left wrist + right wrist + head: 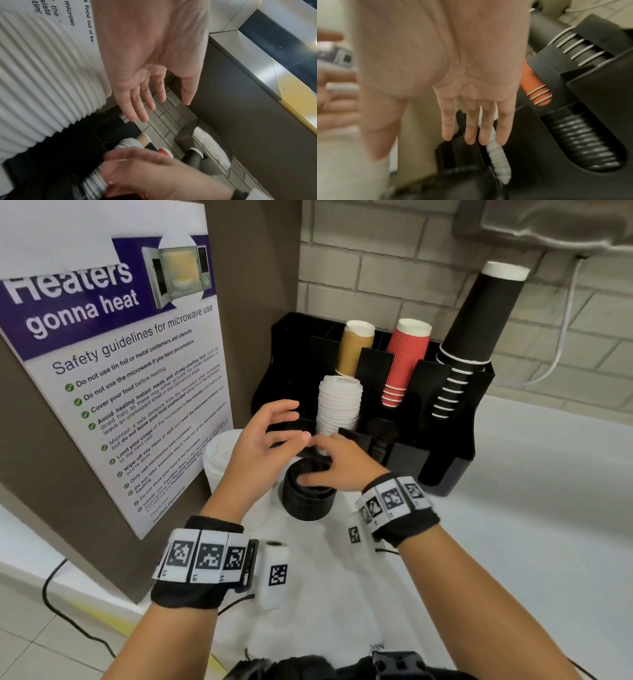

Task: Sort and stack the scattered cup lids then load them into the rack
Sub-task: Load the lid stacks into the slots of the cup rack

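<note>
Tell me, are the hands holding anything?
No, nothing is held. The left hand hovers open, and the right hand is open above the black lids on the counter.

Microwave safety poster (113,378) fixed to brown panel (260,268) at left. White cable (561,337) hangs against tiled wall (394,268).

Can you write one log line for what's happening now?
left hand: open, empty | right hand: open, over black lids | white lids: in rack
</note>
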Demonstrator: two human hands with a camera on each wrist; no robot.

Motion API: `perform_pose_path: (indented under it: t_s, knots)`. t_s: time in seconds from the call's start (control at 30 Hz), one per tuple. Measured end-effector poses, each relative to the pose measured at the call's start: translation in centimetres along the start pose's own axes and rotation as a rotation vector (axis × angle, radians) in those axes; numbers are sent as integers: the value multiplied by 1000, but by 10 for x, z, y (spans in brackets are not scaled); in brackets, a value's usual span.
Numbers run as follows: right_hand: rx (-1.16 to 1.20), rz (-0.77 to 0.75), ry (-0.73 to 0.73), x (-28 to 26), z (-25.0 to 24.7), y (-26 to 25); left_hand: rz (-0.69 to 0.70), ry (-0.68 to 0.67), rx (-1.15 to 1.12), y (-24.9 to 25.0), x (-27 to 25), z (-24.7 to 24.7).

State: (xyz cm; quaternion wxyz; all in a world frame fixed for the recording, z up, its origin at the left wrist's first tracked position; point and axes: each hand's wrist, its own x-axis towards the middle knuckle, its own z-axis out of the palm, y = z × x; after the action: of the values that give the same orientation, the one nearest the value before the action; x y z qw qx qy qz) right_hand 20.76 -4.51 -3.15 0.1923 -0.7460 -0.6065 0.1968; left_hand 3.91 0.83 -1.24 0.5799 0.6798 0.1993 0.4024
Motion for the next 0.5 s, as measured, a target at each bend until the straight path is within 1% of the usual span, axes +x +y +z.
perform_pose_path:
  t_s: [0.1,0.2,0.37,0.5]
  knots:
    - [39,40,-87,3,17,3,0,1,0,0,-2,-2]
    - [44,74,-117,5,25,6,-4,11,6,1,-3,-4]
    - [50,80,-87,9,29,8,-2,25,21,3,-4,-6]
    - [120,56,-45,8,21,9,1,25,7,3,-5,-7]
